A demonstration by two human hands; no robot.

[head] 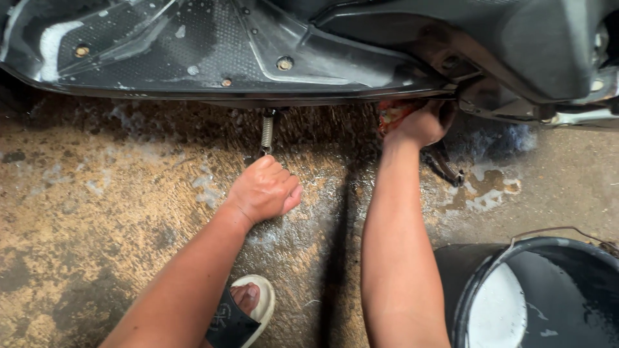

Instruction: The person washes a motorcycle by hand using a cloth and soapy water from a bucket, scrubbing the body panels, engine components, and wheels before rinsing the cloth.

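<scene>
A black scooter's underside and footboard fill the top of the view, wet with foam spots. My right hand reaches under the body edge and grips a red-orange cloth or sponge pressed against the frame. My left hand rests as a loose fist on the wet concrete floor, just below a metal stand spring. Its fingers are curled and I see nothing in them.
A black bucket with a wire handle and something white inside stands at the bottom right. A black stand foot touches the ground by soapy puddles. My foot in a black-and-white sandal is at the bottom centre.
</scene>
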